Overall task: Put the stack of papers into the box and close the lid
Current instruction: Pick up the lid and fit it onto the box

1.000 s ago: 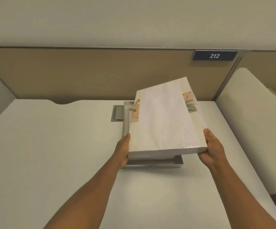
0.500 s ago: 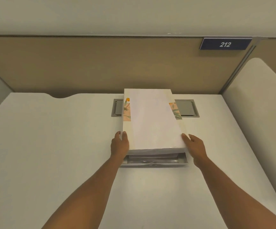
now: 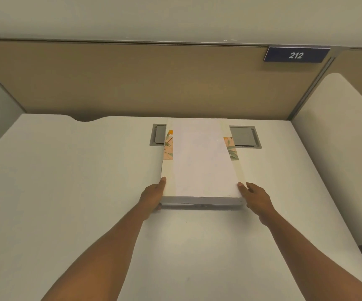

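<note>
The white tabletop (image 3: pixel 67 192) lies bare to the left and in front of the box (image 3: pixel 201 205), with wide free room there; to the right a curved white panel (image 3: pixel 345 148) rises close by, and behind, a tan partition wall (image 3: pixel 132 83) with a blue "212" sign (image 3: pixel 296 54) closes off the far edge. A grey recessed hatch (image 3: pixel 244 136) in the tabletop shows on both sides of the far end of the lid (image 3: pixel 201 161).

Compared with half a second ago, the lid sits lower and squarer over the box: only a thin dark strip of the box's front edge shows beneath it, where a wider opening with the contents was visible before. The stack of papers cannot be seen now; it is hidden under the lid.

The left hand (image 3: pixel 152 197) presses against the lid's near left corner, thumb up along its side. The right hand (image 3: pixel 257 197) is on the near right corner, fingers spread flat against the side. The two hands are apart, bracing the lid between them.
</note>
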`<state>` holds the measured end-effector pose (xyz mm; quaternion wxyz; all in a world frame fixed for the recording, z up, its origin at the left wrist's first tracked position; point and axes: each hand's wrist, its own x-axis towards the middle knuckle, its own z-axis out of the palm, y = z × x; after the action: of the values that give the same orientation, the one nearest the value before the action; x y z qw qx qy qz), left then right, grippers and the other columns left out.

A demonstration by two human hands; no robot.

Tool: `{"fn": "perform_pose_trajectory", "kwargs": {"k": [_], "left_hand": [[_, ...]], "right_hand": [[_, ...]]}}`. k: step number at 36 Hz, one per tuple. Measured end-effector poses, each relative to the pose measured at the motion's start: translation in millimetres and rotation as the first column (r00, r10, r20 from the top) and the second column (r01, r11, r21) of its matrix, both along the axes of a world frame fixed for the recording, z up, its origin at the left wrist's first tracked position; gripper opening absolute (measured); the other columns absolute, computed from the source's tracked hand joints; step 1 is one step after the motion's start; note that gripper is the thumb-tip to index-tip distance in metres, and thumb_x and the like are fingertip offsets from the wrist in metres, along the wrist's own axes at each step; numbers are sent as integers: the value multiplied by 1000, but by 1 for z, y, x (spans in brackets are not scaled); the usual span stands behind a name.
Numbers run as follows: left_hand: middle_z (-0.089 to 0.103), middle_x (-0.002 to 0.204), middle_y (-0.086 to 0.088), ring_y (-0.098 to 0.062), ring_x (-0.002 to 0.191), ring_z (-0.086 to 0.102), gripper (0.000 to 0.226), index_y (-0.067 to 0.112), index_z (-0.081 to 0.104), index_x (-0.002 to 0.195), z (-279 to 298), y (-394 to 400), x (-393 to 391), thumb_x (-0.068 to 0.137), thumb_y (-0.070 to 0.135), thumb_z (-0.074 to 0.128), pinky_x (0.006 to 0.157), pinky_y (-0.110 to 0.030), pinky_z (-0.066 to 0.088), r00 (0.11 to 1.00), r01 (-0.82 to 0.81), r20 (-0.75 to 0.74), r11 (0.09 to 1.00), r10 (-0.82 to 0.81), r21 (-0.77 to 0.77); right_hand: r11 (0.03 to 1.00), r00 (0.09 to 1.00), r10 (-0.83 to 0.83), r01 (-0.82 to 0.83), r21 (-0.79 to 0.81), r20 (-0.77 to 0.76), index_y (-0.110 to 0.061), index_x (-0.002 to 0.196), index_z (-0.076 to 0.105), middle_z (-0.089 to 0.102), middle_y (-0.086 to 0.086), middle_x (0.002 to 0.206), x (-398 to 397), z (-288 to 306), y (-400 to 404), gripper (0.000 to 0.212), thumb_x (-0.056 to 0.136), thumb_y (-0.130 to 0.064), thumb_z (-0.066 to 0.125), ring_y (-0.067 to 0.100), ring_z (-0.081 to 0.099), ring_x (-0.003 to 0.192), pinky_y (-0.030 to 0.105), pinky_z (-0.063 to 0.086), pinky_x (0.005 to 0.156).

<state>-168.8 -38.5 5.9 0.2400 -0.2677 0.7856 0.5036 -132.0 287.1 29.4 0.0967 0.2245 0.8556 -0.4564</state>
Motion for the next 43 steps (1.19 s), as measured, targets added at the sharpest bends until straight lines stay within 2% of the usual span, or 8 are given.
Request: {"fn": "perform_pose_trajectory", "kwargs": {"k": [7,14,18,21,24,28,34,43], "left_hand": [[56,88,-6,-19,76,62,49,15,56,92,3,-10,19,91,64,50,75,-31,62,997,48,47,990,-55,136],[66,123,-24,-34,104,65,41,9,66,99,-5,-18,38,91,50,64,103,-48,52,997,41,57,954,-60,298],[68,107,-17,-30,93,70,50,10,61,103,2,-16,44,87,57,64,89,-43,61,992,35,106,972,-61,233],[69,101,-16,-28,81,71,63,10,59,103,8,-17,52,81,69,61,69,-36,62,970,109,194,976,-145,186],[70,102,-18,-29,80,73,66,8,57,106,5,-16,59,81,69,62,72,-37,64,964,87,228,970,-139,226],[68,109,-14,-27,79,72,56,11,60,102,-4,-5,65,84,64,62,85,-41,62,994,79,74,997,-79,3],[38,153,-11,-31,135,45,63,14,34,152,-7,6,76,98,36,56,111,-39,39,848,251,-331,864,-414,-437],[28,163,-3,-31,143,36,57,23,31,155,7,-2,54,101,39,41,115,-41,35,730,516,-68,613,-680,-598]], "right_hand": [[999,999,-14,15,35,-47,-17,65,32,38,2,68,20,1,-4,42,97,-40,47,24,40,67,35,31,64],[998,999,14,-17,65,46,-17,66,37,45,0,71,30,4,-2,38,100,-33,43,25,46,73,33,33,61],[1000,990,13,-14,8,138,-10,98,54,54,4,97,29,7,-8,24,101,-30,41,28,53,93,44,51,88],[999,989,15,-9,-41,144,-6,119,57,57,7,112,30,5,-6,31,100,-29,46,29,55,104,49,49,100],[999,987,54,-53,-10,153,-8,139,49,56,9,130,38,-3,-5,44,101,-31,47,30,52,119,39,43,100],[957,963,110,-170,234,247,-5,145,38,48,18,144,47,-23,-7,55,101,-36,46,36,45,131,39,38,106],[721,920,385,-349,598,72,-16,157,18,12,7,166,56,-29,-18,61,101,-21,41,33,14,150,47,40,107],[591,856,450,-499,634,254,-21,143,36,25,-3,160,40,-7,-22,44,103,-37,25,28,25,145,48,45,99]]}}
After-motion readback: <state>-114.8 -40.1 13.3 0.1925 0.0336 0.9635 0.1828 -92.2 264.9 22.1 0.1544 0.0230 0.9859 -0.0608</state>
